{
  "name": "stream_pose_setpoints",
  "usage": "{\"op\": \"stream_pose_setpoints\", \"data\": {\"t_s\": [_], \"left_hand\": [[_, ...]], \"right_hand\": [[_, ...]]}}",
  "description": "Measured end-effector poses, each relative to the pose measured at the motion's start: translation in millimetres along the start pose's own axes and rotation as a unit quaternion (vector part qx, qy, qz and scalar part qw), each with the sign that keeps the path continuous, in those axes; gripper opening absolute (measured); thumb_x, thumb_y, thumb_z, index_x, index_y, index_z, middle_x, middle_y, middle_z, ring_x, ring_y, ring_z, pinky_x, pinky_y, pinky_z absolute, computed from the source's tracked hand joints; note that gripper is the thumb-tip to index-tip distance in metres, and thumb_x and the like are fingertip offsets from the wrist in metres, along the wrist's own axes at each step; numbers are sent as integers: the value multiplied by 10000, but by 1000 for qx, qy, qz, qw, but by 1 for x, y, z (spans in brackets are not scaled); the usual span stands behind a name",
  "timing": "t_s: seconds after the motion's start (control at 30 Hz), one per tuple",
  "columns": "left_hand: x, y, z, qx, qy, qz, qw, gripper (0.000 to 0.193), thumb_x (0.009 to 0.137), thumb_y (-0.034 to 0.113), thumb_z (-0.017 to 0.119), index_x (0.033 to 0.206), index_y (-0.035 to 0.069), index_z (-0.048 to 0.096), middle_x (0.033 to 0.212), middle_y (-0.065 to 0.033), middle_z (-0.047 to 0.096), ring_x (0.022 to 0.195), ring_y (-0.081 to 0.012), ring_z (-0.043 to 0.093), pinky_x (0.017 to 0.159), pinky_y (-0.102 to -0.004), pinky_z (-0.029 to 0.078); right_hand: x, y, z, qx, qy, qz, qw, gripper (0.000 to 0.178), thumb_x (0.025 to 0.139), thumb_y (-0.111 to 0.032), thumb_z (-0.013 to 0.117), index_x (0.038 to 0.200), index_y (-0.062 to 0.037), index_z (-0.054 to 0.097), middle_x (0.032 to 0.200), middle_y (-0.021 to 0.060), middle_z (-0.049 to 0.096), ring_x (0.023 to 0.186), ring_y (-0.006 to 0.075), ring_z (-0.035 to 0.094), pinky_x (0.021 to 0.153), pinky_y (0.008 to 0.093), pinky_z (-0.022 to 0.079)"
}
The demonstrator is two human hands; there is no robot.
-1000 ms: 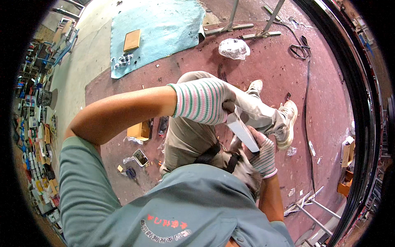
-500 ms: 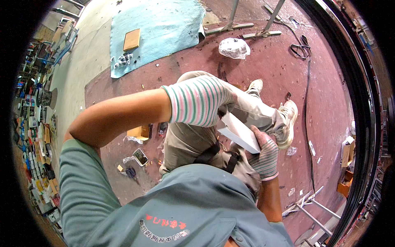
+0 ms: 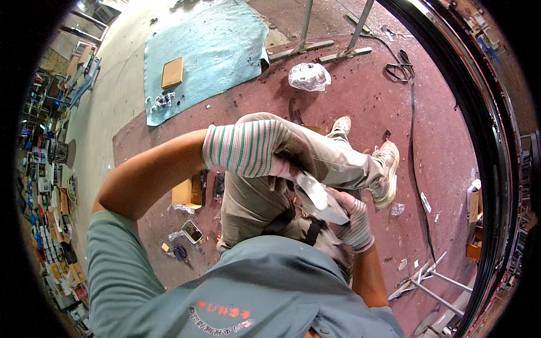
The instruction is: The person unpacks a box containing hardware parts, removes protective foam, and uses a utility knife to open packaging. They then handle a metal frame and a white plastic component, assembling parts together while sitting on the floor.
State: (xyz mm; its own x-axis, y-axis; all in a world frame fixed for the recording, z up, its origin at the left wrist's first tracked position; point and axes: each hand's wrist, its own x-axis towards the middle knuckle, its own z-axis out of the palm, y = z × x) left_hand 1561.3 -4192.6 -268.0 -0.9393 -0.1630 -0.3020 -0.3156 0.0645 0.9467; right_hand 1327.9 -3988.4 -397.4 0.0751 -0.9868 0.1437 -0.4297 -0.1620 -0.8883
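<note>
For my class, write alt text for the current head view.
A person holds a long white object with left hand and right hand, both in striped gloves. Beyond, a blue mat and clear plastic bag lie on the floor.

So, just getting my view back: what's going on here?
One person is handling a white, box-like piece with both hands. The gloved left hand has its left end, the gloved right hand its right end. Ahead on the left, a flat brown item lies on a light blue mat.
</note>
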Motion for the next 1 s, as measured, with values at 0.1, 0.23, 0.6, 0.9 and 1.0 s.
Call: {"op": "stream_pose_setpoints", "data": {"t_s": [0.1, 0.23, 0.6, 0.9, 1.0], "left_hand": [[5, -11, 16, -54, 60, 62, 995, 284, 919, 149, 690, 1145, -19, 654, 1013, -62, 698, 913, -109, 646, 797, -272, 549], [20, -18, 33, -24, 330, 99, 938, 179, 886, 48, 704, 1055, 26, 651, 1005, -42, 685, 913, -93, 636, 783, -254, 541], [18, -3, 59, 108, 244, 51, 962, 344, 839, 135, 768, 1124, -26, 660, 1022, -128, 711, 983, -149, 673, 857, -289, 528], [19, -26, 48, -10, 251, 143, 957, 260, 814, 116, 796, 1009, 3, 666, 963, -76, 700, 910, -163, 672, 835, -305, 530], [20, -27, 52, 185, 345, 186, 901, 205, 796, 94, 790, 919, 15, 648, 885, -98, 669, 837, -235, 678, 771, -333, 535]], "right_hand": [[0, 5, 7, 31, 6, -7, 999, 457, 789, -210, 724, 1192, -16, 630, 916, 104, 674, 797, 216, 662, 746, 319, 517], [-3, 14, 8, 5, 55, 88, 995, 436, 823, -151, 703, 1220, 8, 616, 892, 108, 695, 798, 141, 659, 747, 296, 535], [-5, 26, 9, -13, 100, 94, 990, 481, 808, -98, 694, 1265, 7, 588, 984, 163, 699, 866, 230, 696, 792, 322, 546], [2, 15, 1, -170, 109, 10, 979, 542, 743, -77, 710, 1263, 11, 581, 1000, 193, 669, 899, 310, 676, 827, 349, 536], [0, 8, 6, -133, 112, 63, 983, 500, 764, -65, 696, 1243, 26, 584, 1042, 197, 688, 943, 298, 690, 845, 347, 540]]}}
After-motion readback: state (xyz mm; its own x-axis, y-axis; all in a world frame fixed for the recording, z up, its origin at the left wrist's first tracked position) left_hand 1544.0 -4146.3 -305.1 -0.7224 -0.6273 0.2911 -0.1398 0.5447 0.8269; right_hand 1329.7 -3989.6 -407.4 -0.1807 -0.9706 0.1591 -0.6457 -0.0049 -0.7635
